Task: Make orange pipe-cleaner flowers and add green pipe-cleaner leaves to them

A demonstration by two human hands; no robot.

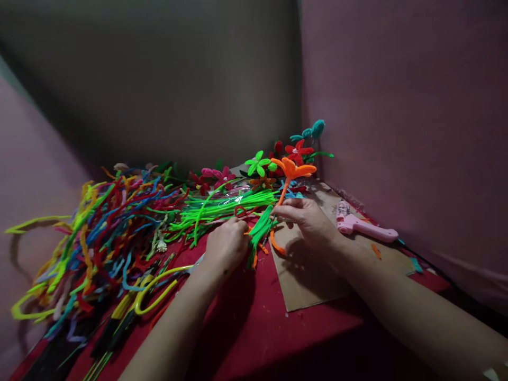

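In my right hand [311, 218] is an orange pipe-cleaner flower [292, 169], its stem pinched between thumb and fingers and its petals up. The stem's lower end curls below the hand. My left hand [228, 244] is closed, knuckles up, beside a small bunch of short green pipe cleaners [261, 230]. Its fingertips are turned away, so I cannot make out what they grip. Just behind it lies a long bundle of bright green pipe cleaners [234, 203] partly in clear wrapping.
A tangle of many-coloured pipe cleaners [107, 227] covers the left side. Yellow-handled scissors [153, 288] lie near my left forearm. Finished flowers [257, 163] stand at the back. Cardboard [305, 280] and a pink-handled tool [367, 227] lie on the right, by the wall.
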